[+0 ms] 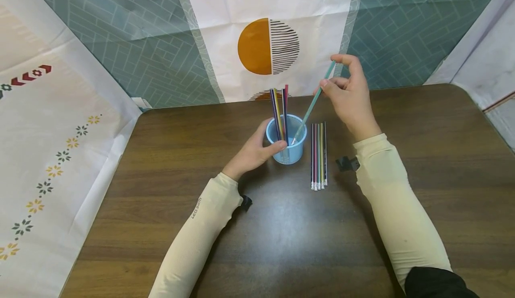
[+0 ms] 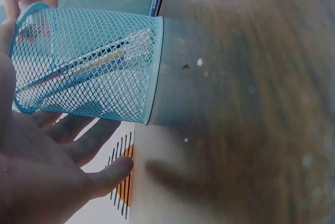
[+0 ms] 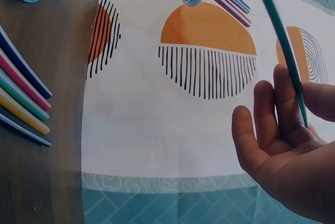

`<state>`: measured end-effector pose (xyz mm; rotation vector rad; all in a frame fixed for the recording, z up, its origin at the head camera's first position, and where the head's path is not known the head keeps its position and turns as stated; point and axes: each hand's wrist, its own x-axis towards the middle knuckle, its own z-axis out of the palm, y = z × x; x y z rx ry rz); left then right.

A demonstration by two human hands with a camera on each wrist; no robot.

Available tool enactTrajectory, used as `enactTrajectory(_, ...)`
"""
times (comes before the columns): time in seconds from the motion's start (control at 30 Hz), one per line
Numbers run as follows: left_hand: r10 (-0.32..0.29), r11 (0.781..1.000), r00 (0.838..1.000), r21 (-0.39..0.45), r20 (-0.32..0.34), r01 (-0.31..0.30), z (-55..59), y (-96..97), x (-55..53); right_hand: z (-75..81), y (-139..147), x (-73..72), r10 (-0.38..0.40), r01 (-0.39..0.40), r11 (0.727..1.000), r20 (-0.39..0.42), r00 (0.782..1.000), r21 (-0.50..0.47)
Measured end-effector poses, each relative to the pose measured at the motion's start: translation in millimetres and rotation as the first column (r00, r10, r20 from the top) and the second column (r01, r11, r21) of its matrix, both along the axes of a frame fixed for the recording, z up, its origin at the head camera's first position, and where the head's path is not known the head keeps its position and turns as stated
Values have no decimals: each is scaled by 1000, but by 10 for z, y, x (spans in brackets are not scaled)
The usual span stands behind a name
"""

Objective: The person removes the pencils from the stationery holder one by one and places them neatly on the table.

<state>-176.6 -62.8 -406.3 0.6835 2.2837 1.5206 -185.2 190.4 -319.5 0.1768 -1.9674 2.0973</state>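
A light blue mesh pencil cup (image 1: 295,156) stands upright on the table, several pencils (image 1: 276,110) leaning inside it. My left hand (image 1: 257,148) holds the cup from its left side, thumb over the near rim; the left wrist view has the fingers (image 2: 78,140) around the mesh. Between thumb and fingers, my right hand (image 1: 351,97) pinches a teal pencil (image 1: 318,93) near its upper end. Slanting down to the left, the teal pencil has its lower end inside the cup's mouth. In the right wrist view the other fingers (image 3: 265,114) spread away from it.
Just right of the cup, several pencils (image 1: 319,157) lie side by side on the brown wooden table (image 1: 181,164), silvery ends toward me. A patterned cloth (image 1: 257,30) hangs behind the table's far edge. Pale fabric (image 1: 80,110) borders the left side.
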Motion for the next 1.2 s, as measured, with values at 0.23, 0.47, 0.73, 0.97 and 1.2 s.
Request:
enactTrajectory(0.23,-10,1000,1000,11,-10,10,-6,0,-2,6,39,6,-10,10,998,2,1000,-59)
enactTrajectory(0.47,-12,1000,1000,18,-4,12,-3,2,-3,23,104,-2,-6,7,999,13,1000,-53)
enactTrajectory(0.73,-16,999,1000,30,-5,16,-25,2,-8,45,240,3,-8,10,1000,90,996,-22)
enactTrajectory(0.97,-9,1000,1000,22,-1,9,-19,0,-2,25,381,-11,-24,18,999,135,991,45)
enactTrajectory(1.2,-7,1000,1000,15,-2,7,-16,1,0,-29,473,-34,-29,10,994,174,984,107)
